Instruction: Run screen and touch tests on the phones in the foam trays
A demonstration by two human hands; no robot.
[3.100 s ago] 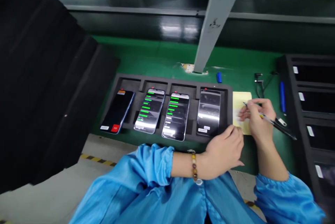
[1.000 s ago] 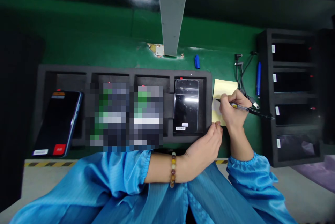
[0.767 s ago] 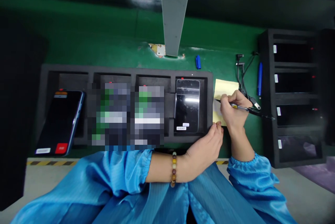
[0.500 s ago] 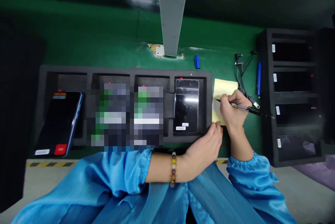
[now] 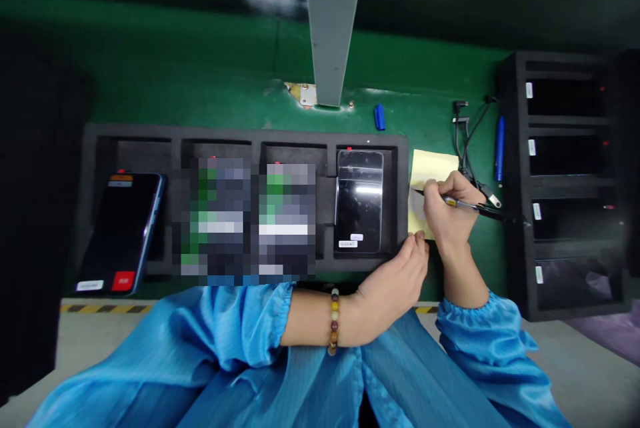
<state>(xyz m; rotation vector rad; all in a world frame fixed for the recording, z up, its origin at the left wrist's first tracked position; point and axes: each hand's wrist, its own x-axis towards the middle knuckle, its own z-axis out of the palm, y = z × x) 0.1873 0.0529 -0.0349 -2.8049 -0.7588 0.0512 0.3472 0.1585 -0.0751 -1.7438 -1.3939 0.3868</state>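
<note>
A ballpoint pen (image 5: pixel 463 204) is gripped in my right hand (image 5: pixel 453 211), its tip touching a yellow sticky note (image 5: pixel 434 163). The note lies just right of a black foam tray (image 5: pixel 404 198). My left hand (image 5: pixel 397 271) stretches out, fingers together and straight, with the fingertips at the note's lower edge; it holds nothing. Beside that hand, a phone with a dark glossy screen (image 5: pixel 360 201) and small white labels sits in the tray's right compartment. Any writing on the note is too small to read.
Another phone (image 5: pixel 123 228) leans out of the tray's left compartment; the two middle compartments are pixelated. On the right, a second foam tray (image 5: pixel 520 181) holds several dark phones. Black cables (image 5: pixel 467 141), a blue pen (image 5: pixel 500 148) and a blue cap (image 5: pixel 379 117) lie behind. A grey post (image 5: pixel 334 28) rises centrally.
The whole view has shifted a little, so everything appears slightly farther right. Both hands keep their places at the sticky note, and the pen stays in my right hand.
</note>
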